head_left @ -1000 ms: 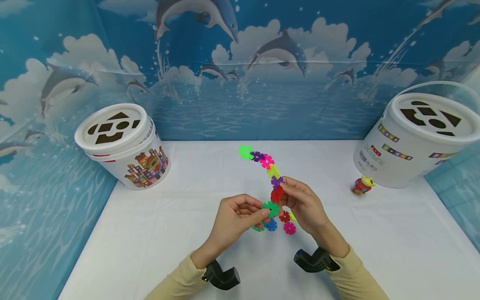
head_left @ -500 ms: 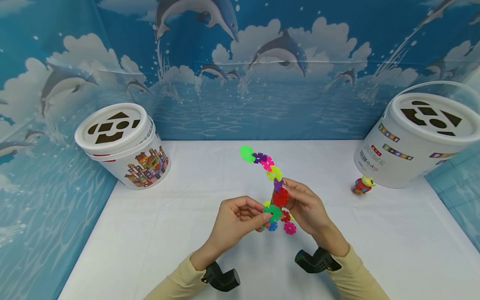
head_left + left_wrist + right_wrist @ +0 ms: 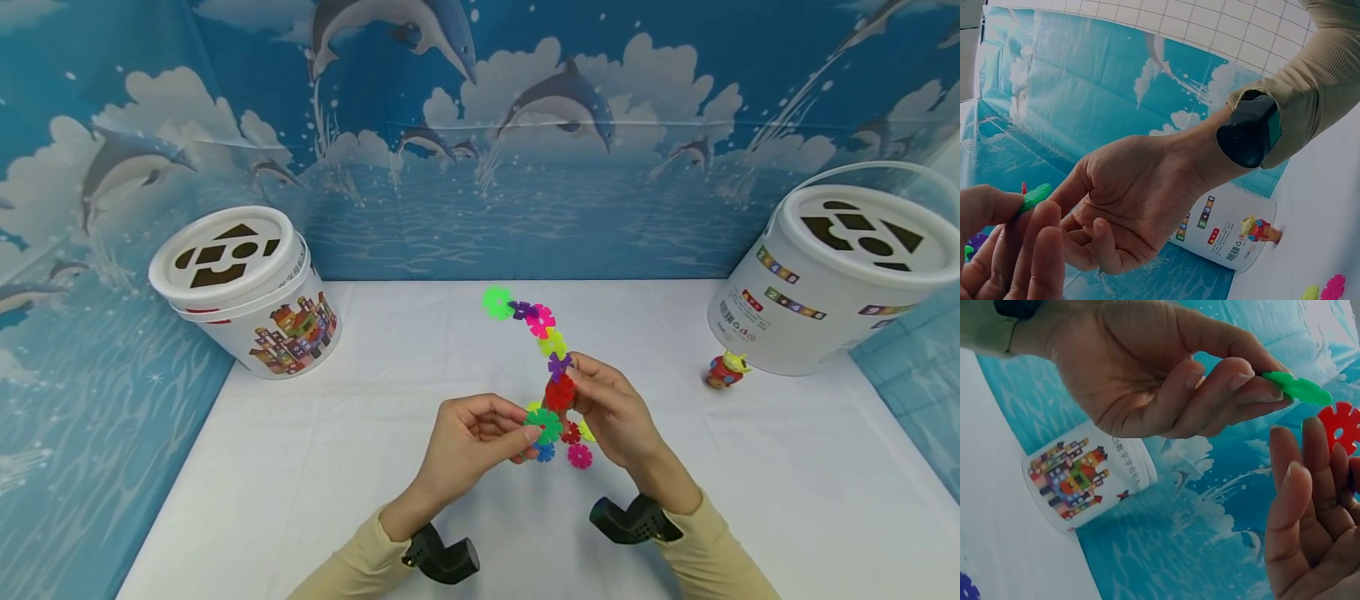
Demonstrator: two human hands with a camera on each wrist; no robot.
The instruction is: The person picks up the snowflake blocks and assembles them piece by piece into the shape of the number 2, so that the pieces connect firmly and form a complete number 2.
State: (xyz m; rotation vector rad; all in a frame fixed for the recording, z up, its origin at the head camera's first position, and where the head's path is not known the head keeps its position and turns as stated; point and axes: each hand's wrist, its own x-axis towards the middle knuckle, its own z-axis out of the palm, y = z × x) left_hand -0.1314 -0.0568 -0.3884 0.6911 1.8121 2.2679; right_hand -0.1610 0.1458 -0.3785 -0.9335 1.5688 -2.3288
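Note:
In the head view, my left hand [image 3: 476, 433] pinches a green flower-shaped disc [image 3: 553, 423] between thumb and fingers. My right hand [image 3: 615, 412] grips the lower end of a linked chain of similar discs, by the purple disc [image 3: 558, 365] and the red disc [image 3: 558, 393]. Up and leftward, the chain runs through a yellow disc [image 3: 552, 342], a pink one [image 3: 540, 321] and a dark purple one to a light green disc [image 3: 497, 302]. The green disc [image 3: 1307, 392] and red disc [image 3: 1337, 425] appear slightly apart in the right wrist view.
Beneath the hands lie loose discs, including a blue one [image 3: 544, 452], a pink one [image 3: 580, 456] and a small red one [image 3: 570, 432]. Lidded white buckets stand at the left [image 3: 251, 325] and right [image 3: 817, 292]. A small toy figure [image 3: 726, 371] is by the right bucket.
The chain has shifted slightly to the right in my right hand, and its discs have turned a little. The green disc in my left hand has also edged rightward.

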